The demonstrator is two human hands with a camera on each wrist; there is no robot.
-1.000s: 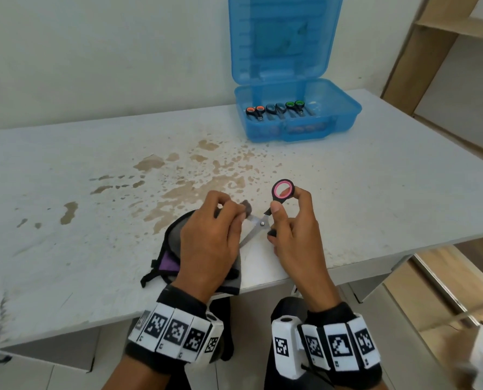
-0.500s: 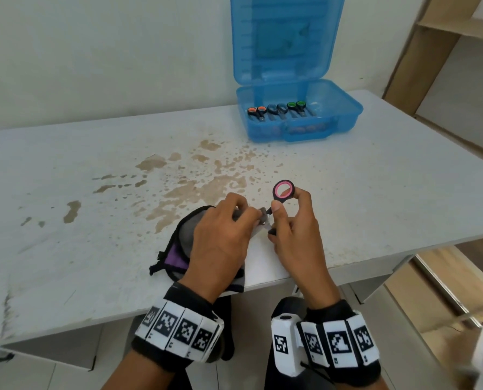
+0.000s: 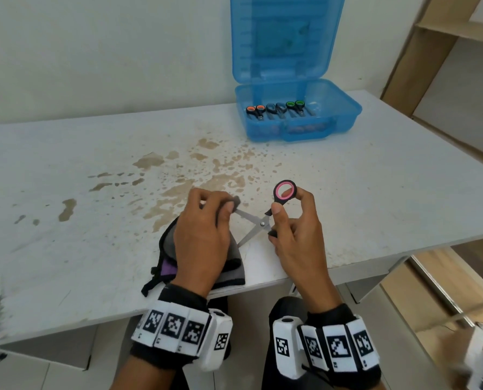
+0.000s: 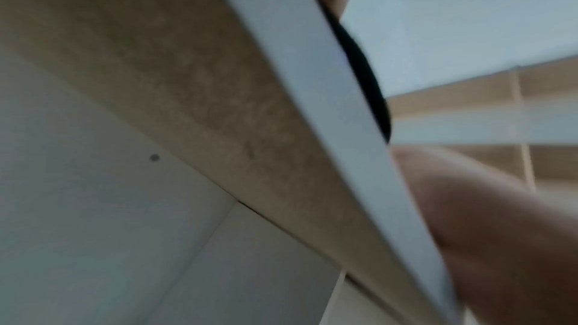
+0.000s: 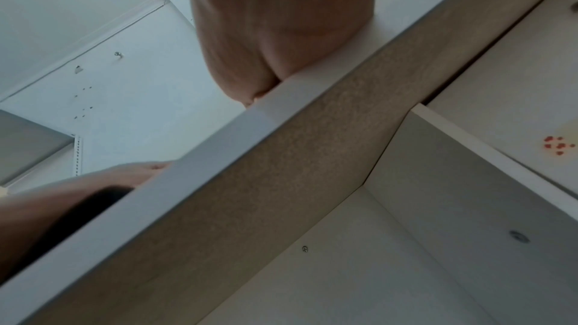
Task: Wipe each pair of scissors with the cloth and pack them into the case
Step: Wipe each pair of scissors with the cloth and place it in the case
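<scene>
Head view: scissors point(image 3: 258, 224) spread open near table point(image 3: 375, 209) front edge.

Both forearms reach forward side by side, each wrist wrapped in a black band with white marker blocks. The left hand point(image 3: 203, 237) is knuckles-up, its fingers point(image 3: 206, 197) curled and pinching a cloth point(image 3: 234, 202). The right hand point(image 3: 296, 235) is upright, its fingers point(image 3: 305, 197) and thumb pinching scissors point(image 3: 284, 191) by the handle.
</scene>
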